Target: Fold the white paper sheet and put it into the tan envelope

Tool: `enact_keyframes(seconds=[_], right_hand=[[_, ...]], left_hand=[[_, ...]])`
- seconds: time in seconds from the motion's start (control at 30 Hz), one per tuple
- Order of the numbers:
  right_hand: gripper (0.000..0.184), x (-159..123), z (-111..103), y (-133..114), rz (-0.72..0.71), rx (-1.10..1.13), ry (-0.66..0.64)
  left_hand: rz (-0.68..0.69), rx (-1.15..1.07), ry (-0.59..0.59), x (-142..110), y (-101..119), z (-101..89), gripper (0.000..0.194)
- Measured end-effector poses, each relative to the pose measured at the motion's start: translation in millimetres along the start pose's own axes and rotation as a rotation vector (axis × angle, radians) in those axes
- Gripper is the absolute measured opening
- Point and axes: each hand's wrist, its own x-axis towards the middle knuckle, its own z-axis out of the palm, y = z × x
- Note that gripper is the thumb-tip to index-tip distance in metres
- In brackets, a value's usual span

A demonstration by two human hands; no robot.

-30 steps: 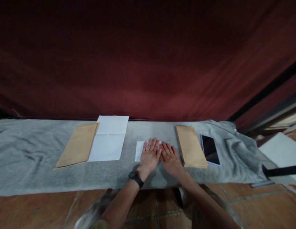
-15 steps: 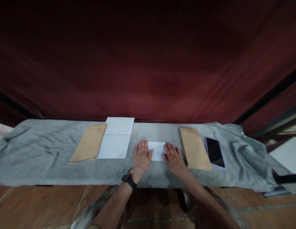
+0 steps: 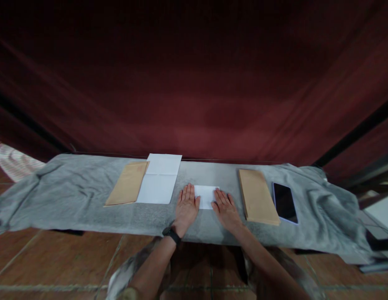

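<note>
A small white folded paper (image 3: 206, 196) lies flat on the grey cloth in front of me. My left hand (image 3: 186, 205) rests flat on its left edge, fingers stretched out and a black watch on the wrist. Across from it, my right hand (image 3: 225, 208) lies flat over the right edge, fingers extended. Left of my hands is a larger white sheet (image 3: 159, 188) with a crease across it. Brown envelopes (image 3: 128, 184) lie partly beside that sheet at its left. To the right of my right hand sits a stack of brown envelopes (image 3: 258, 198).
A phone (image 3: 285, 202) with a dark screen and pale purple edge lies right of the envelope stack. Grey cloth (image 3: 78, 187) covers the long bench, rumpled at both ends. A dark red curtain-like surface (image 3: 194, 104) rises behind it. Below is a tiled floor (image 3: 71, 258).
The camera view has turned slightly, so the bench and papers sit a little farther right. Both hands stay flat on the small paper, nearly unmoved.
</note>
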Motion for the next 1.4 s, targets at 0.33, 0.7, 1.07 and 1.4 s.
enact_keyframes(seconds=[0.33,0.7,1.07,1.4], right_hand=[[0.056,7,13,21,0.009,0.171,0.13],[0.066,26,11,13,0.129,0.255,0.198],[0.052,10,1,2,0.031,0.073,0.074],[0.057,0,1,-3,0.014,-0.06,0.044]], left_hand=[[0.479,-0.121,-0.119,-19,40,-19.7,0.059],[0.424,-0.015,-0.159,12,62,-1.4,0.056],[0.391,0.01,-0.131,21,54,11.2,0.057],[0.292,-0.032,-0.132,8,13,0.0,0.057]])
